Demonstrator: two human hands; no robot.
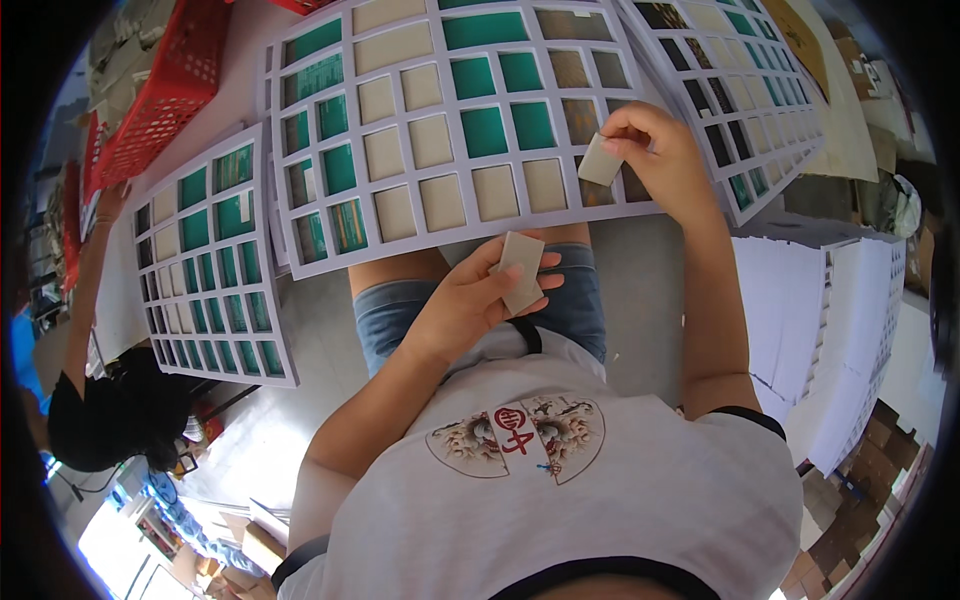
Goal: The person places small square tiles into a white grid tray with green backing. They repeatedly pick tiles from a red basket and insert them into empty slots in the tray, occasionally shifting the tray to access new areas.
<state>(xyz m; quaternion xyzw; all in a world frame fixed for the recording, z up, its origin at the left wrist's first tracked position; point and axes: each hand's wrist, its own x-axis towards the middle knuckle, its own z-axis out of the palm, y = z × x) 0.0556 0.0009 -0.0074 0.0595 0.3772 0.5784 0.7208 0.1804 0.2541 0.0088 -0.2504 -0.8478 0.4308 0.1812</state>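
Head view: the left hand [485, 292] pinches a beige tile [524, 262] between thumb and fingers, in front of denim shorts [385, 312]. The right hand [650, 150] pinches a second tile [599, 163] over the lower right of a white grid frame [452, 236] holding green squares [483, 130]; whether they touch is unclear.

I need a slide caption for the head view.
Left hand holds a beige piece near the panel; right hand holds another piece over it.
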